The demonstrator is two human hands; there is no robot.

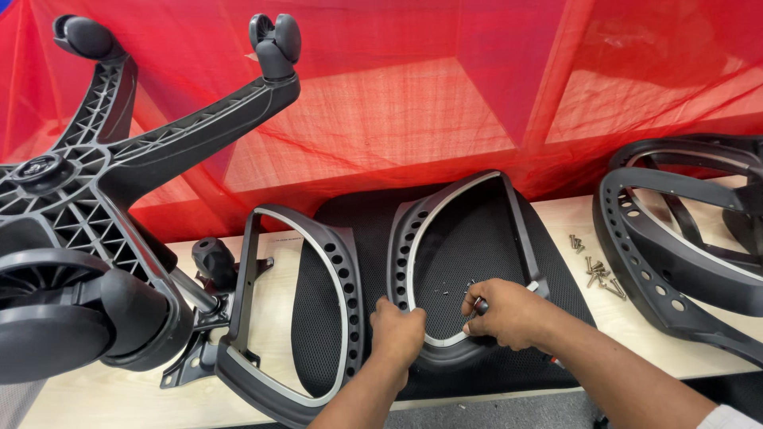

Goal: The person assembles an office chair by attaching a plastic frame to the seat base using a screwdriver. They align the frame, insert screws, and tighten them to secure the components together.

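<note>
— What are the hands doing?

— The left hand (397, 332) is closed around the lower rim of a grey armrest frame (445, 262), gripping it at about the frame's seven o'clock. The right hand (509, 314) is curled shut around a small tool (479, 304), whose dark tip with a bit of red shows at the thumb, pressed close to the same frame at its five o'clock. What kind of tool it is, I cannot tell.

— And the frame itself?

— It stands tilted on a black mesh seat pad (477, 238) that lies flat on the pale wooden counter (278, 294). A few tiny bits lie on the mesh inside the loop, just at twelve o'clock from the right hand.

— What lies further out?

— At nine o'clock from the left hand, a second armrest frame (310, 318), with a row of round holes, rests partly on the pad and partly on the counter. Beyond it, at ten o'clock, a black five-star chair base (95, 175) lies upturned, its casters (274, 40) in the air, with a metal mechanism and knob (213, 258) beneath.

— And to the right?

— At two o'clock from the right hand, a little heap of screws (596, 270) sits on the counter. Past them, at three o'clock, lies a black chair back frame (683, 238). Red netting (437, 87) hangs behind everything.
</note>
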